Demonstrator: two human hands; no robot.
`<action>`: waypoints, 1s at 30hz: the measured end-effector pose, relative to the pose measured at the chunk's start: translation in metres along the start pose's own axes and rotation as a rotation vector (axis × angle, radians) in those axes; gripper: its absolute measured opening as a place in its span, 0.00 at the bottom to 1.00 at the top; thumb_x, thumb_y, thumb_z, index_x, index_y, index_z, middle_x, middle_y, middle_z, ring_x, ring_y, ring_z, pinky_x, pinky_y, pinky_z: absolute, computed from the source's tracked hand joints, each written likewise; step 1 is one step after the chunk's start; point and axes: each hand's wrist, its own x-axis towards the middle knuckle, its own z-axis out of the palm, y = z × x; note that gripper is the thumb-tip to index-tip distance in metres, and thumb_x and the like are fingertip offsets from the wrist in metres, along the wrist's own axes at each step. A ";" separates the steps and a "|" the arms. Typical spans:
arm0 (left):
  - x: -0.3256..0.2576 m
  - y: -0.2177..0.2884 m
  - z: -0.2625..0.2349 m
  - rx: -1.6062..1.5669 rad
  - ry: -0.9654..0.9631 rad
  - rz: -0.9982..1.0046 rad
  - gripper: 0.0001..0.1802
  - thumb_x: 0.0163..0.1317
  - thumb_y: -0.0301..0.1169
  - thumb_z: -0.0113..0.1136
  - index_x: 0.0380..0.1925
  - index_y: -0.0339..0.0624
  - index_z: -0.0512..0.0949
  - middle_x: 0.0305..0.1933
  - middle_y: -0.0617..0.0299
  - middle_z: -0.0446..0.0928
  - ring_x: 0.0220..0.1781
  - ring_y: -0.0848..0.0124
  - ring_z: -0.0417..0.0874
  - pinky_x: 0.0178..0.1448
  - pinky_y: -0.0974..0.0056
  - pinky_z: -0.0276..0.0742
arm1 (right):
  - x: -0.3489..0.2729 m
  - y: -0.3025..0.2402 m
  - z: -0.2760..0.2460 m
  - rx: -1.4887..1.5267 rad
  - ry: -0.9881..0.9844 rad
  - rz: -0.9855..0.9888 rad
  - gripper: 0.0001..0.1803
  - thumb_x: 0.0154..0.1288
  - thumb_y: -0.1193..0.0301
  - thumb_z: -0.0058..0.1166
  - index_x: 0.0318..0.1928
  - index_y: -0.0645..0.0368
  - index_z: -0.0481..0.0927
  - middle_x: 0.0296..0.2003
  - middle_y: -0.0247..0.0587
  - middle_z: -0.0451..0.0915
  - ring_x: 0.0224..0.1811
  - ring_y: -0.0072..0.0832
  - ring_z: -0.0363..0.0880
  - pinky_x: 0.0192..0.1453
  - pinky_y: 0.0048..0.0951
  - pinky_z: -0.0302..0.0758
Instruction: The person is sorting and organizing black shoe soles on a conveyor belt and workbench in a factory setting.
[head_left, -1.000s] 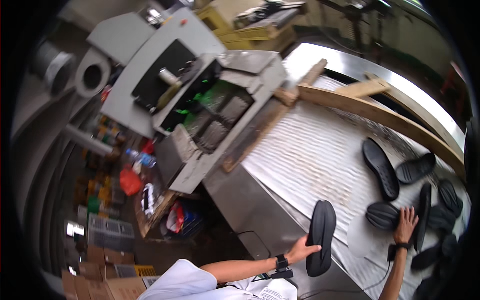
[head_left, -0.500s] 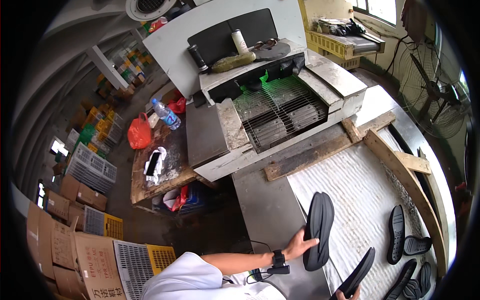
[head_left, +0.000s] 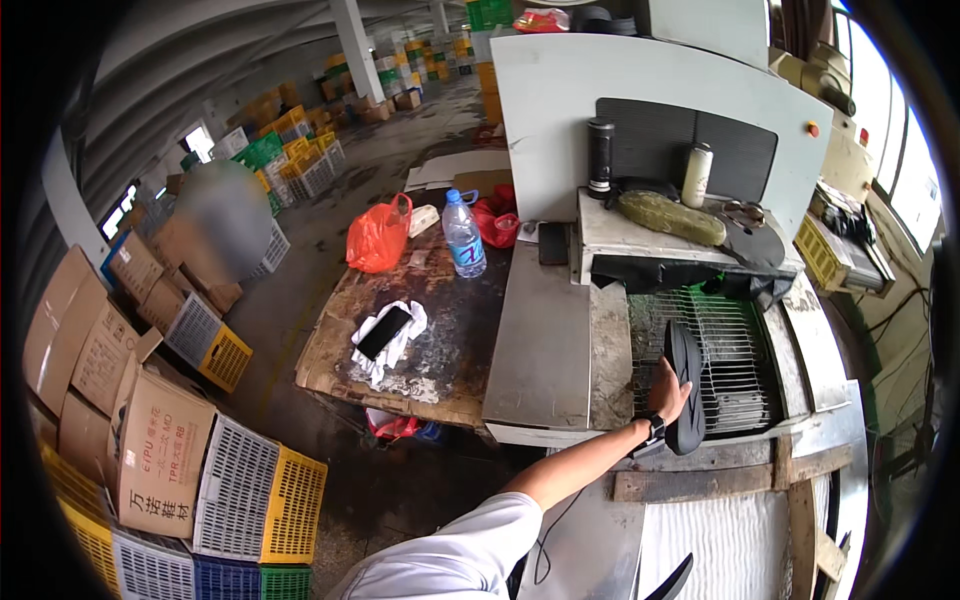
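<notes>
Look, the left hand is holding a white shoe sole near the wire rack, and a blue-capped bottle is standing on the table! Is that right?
Not quite: the shoe sole is black, not white, as the head view shows. The left hand does hold it near the wire rack, and a blue-capped bottle does stand on the table.

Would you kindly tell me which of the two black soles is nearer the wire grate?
The sole in the left hand: it overlaps the wire grate in view, while the other sole shows only partly, at the lower edge.
</notes>
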 end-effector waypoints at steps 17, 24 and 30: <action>-0.314 0.049 -0.102 -0.736 -0.851 -0.302 0.36 0.66 0.31 0.61 0.70 0.31 0.58 0.66 0.45 0.70 0.68 0.62 0.70 0.74 0.57 0.63 | 0.060 -0.013 0.066 -0.282 0.220 -0.486 0.42 0.54 0.62 0.75 0.67 0.66 0.71 0.54 0.55 0.79 0.52 0.42 0.83 0.55 0.39 0.81; -0.117 0.067 -0.013 -0.774 -0.563 -0.040 0.37 0.68 0.42 0.65 0.65 0.25 0.64 0.64 0.44 0.75 0.65 0.59 0.75 0.71 0.58 0.68 | -0.014 -0.039 0.014 -0.235 0.343 -0.072 0.31 0.65 0.69 0.68 0.66 0.64 0.72 0.49 0.48 0.83 0.42 0.32 0.84 0.44 0.33 0.81; 0.073 0.001 0.064 -0.064 -0.114 0.213 0.35 0.61 0.43 0.70 0.54 0.20 0.71 0.54 0.32 0.78 0.56 0.45 0.80 0.62 0.51 0.74 | -0.029 0.012 0.002 -0.262 0.370 0.015 0.31 0.62 0.63 0.69 0.63 0.60 0.76 0.49 0.45 0.83 0.35 0.29 0.87 0.42 0.30 0.83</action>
